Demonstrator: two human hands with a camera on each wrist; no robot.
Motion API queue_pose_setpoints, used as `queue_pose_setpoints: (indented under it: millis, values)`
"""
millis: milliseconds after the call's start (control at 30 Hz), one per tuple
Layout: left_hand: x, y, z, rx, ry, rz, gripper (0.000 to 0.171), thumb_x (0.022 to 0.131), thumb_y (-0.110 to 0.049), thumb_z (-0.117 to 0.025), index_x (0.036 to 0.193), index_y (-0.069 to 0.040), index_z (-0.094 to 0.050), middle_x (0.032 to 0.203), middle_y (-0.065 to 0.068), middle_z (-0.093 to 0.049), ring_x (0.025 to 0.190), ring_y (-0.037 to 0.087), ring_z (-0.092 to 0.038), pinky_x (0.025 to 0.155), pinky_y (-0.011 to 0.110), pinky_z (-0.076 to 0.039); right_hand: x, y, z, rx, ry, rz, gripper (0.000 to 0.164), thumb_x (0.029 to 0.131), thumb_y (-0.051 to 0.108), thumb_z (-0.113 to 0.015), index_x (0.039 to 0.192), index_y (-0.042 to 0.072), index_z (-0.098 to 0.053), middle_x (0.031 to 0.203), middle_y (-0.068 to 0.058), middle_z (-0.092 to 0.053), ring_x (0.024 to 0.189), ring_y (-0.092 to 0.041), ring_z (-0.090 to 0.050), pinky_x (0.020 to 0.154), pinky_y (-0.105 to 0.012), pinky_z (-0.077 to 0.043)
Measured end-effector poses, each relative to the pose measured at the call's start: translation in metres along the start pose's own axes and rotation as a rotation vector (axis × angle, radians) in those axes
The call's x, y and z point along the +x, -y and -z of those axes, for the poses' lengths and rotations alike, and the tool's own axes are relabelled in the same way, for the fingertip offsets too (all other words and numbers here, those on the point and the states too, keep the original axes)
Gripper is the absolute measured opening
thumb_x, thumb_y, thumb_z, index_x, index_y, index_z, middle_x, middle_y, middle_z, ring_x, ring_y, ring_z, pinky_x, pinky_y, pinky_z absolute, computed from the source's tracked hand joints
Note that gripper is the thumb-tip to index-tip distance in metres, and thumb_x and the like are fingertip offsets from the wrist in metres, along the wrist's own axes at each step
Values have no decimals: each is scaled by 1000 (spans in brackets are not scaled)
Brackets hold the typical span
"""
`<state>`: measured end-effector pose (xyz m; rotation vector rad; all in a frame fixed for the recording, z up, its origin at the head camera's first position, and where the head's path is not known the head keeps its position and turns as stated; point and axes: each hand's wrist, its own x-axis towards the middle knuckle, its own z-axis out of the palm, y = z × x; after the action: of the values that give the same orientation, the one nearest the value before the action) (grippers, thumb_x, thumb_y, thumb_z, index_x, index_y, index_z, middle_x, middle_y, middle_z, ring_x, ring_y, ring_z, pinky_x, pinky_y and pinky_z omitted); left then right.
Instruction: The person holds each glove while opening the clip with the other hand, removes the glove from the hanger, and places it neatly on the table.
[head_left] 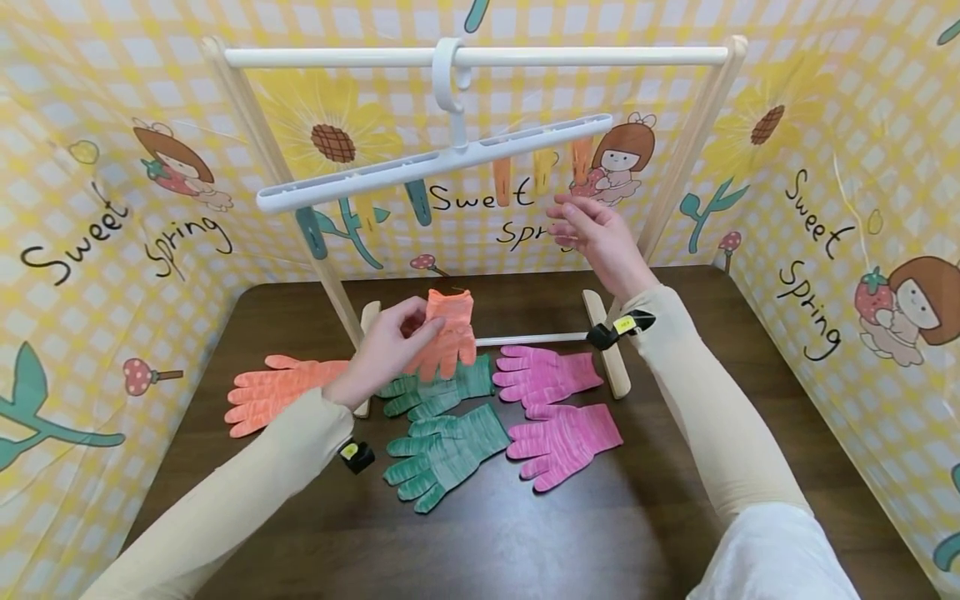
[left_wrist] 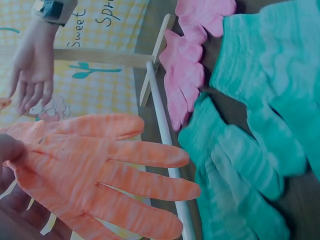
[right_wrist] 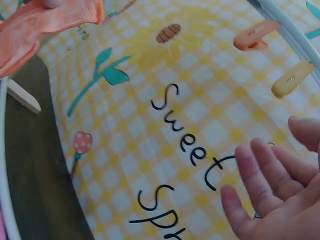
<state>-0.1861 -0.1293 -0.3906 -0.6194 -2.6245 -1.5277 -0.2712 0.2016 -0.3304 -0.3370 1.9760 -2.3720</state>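
Note:
My left hand (head_left: 386, 346) pinches an orange knit glove (head_left: 451, 325) near its cuff. The glove hangs fingers-down above the table, and in the left wrist view its palm (left_wrist: 105, 167) and fingers spread out flat. Just below the rightmost orange clip (head_left: 581, 160), my right hand (head_left: 606, 247) is raised with loosely bent fingers, holding nothing. That clip hangs with several others, such as a yellow clip (head_left: 542, 172) and a teal clip (head_left: 418, 202), from a white hanger (head_left: 457, 155). The hanger tilts, its right end higher.
A wooden stand's white rail (head_left: 330, 57) carries the hanger. Below, on the dark table (head_left: 480, 542), lie another orange glove (head_left: 281, 393), two green gloves (head_left: 453, 454) and two pink gloves (head_left: 562, 446). Patterned cloth (head_left: 847, 150) encloses the back and sides.

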Motion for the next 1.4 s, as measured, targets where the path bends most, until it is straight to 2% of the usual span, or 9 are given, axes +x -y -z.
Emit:
queue_pose_setpoints:
  millis: [133,367,500,600,767,900,1033,1200,1400]
  values:
    - [-13,3,14,51,-4,-23,13,104,-22,-66,106,-10,-70,89,5,-68,72,24,-57,65,30,-48,-15,-8,-2,-63,17,-44,42,109,24,-56,145,2,-55,117,-2,-69,107,-23,-68,108,-41,-46]
    - [-34,5,42,196,-20,-72,5,102,-15,-68,100,-11,-70,81,0,-64,66,18,-52,61,27,-43,-41,-20,4,-106,63,-59,35,110,25,-54,138,3,-59,113,-1,-70,103,-19,-69,99,-31,-52]
    - [-46,5,59,250,23,-80,16,102,-14,-69,87,-14,-62,70,-2,-51,60,14,-44,59,27,-37,-57,-29,13,-153,95,-73,33,110,25,-54,135,5,-61,118,-7,-70,103,-18,-69,100,-30,-52]
    - [-53,6,72,301,92,-56,25,101,-15,-70,81,-16,-56,66,-4,-42,59,11,-40,59,28,-34,-70,-35,19,-202,109,-84,35,110,27,-55,136,4,-60,120,-9,-69,104,-19,-69,101,-30,-52]
    - [-63,12,92,358,274,17,19,100,-18,-72,83,-18,-62,69,-9,-53,63,8,-48,62,26,-40,-88,-43,30,-237,132,-102,35,110,27,-55,135,3,-59,115,-5,-70,104,-21,-69,99,-32,-54]
    - [-68,23,105,342,447,53,20,99,-12,-72,83,-16,-62,69,-9,-52,63,7,-49,62,25,-40,-98,-48,36,-252,152,-119,32,110,26,-55,134,5,-59,114,-3,-70,105,-22,-69,98,-32,-55]
    - [-72,35,113,327,594,62,24,97,-8,-72,79,-16,-59,66,-11,-45,58,3,-41,60,24,-35,-105,-53,40,-268,152,-139,33,110,27,-55,134,4,-59,113,-3,-71,106,-25,-70,96,-31,-55]
    - [-78,50,118,346,666,62,33,96,-9,-74,72,-17,-51,63,-13,-37,56,1,-33,59,24,-30,-111,-62,43,-276,157,-177,35,110,28,-55,135,4,-58,113,-3,-70,105,-24,-70,97,-30,-55]
    - [-85,71,117,425,666,189,40,94,-9,-74,70,-17,-43,63,-10,-31,57,4,-28,59,25,-25,-117,-72,40,-302,180,-214,37,110,27,-55,137,2,-58,117,-11,-70,108,-31,-69,99,-40,-55]
